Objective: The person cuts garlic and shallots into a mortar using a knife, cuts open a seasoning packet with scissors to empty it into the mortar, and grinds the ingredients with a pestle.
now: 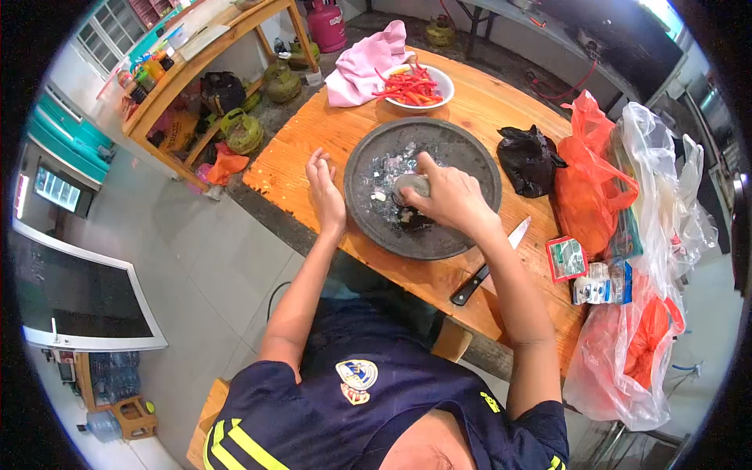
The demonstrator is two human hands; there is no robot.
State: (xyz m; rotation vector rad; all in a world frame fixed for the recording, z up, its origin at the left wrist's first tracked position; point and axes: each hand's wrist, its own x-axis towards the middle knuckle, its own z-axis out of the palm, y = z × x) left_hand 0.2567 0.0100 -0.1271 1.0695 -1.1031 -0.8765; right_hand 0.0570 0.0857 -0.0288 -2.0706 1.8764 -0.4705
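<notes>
A wide, dark stone mortar [471, 160] sits on the wooden table, with crushed white bits [379, 196] and wet residue across its bowl. My right hand [450, 194] is wrapped round a grey stone pestle [410, 186], pressed down inside the mortar near its middle. Beside the mortar's left rim, my left hand [327, 196] has its fingers stretched out and holds nothing; whether it touches the rim I cannot tell. Beyond the mortar stands a white bowl [439, 92] of sliced red chillies [411, 84]. A knife with a black handle [468, 287] lies under my right forearm.
A pink cloth [366, 64] lies at the table's far left corner. Along the right side are a black plastic bag [529, 159], an orange bag [593, 188], clear bags [654, 180] and small packets [601, 283]. Green gas cylinders [241, 131] stand near a wooden shelf.
</notes>
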